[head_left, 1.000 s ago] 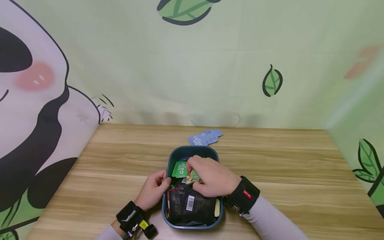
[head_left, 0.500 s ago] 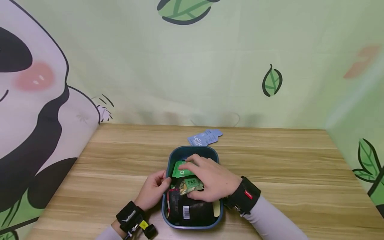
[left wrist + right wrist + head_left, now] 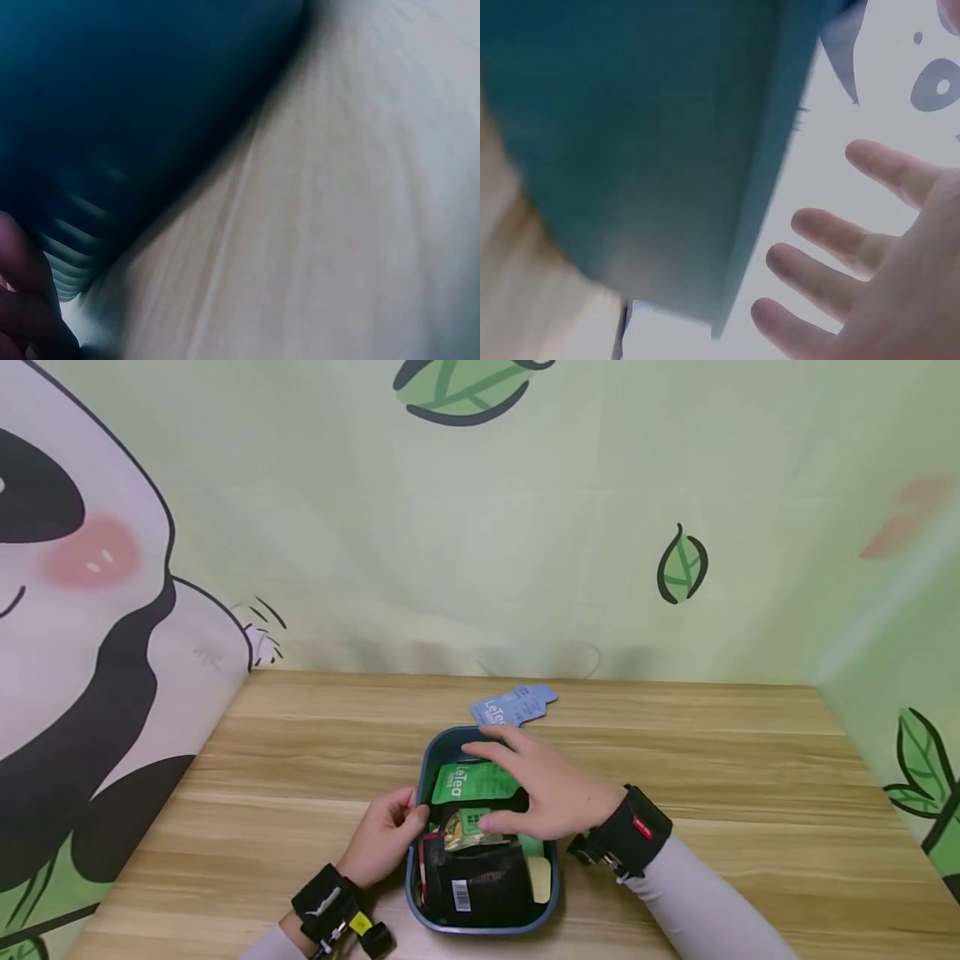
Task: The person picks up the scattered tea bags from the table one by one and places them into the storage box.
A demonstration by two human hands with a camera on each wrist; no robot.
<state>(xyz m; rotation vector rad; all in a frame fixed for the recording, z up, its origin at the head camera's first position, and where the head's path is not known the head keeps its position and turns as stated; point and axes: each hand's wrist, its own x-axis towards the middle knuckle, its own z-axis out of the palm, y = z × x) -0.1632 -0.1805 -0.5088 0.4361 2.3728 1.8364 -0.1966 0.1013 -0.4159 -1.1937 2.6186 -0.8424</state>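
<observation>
A dark blue plastic bin (image 3: 483, 932) stands on the table, filled with packets. My left hand (image 3: 386, 831) holds its left wall, thumb at the rim; in the left wrist view curled fingers (image 3: 28, 292) lie beside the ribbed wall. Over the bin's right side hovers my right hand (image 3: 562, 785), fingers spread and nothing in them. Below it lie a green LeTea packet (image 3: 472, 782) and a small clear-and-green packet (image 3: 459, 829), partly covered by the right thumb. A black packet with a barcode (image 3: 491, 889) fills the near end. In the right wrist view the spread fingers (image 3: 817, 281) are apart from the bin wall.
A blue LeTea card or packet (image 3: 517, 703) lies just behind the bin. A cream-coloured piece (image 3: 539, 878) shows along the bin's right inner wall. The wooden table (image 3: 712, 760) meets a printed green backdrop (image 3: 525, 543) behind.
My right hand has let go of the small clear-and-green packet, now lying nearer me beside the black packet, and has drawn up and right with fingers spread. The left hand stays put.
</observation>
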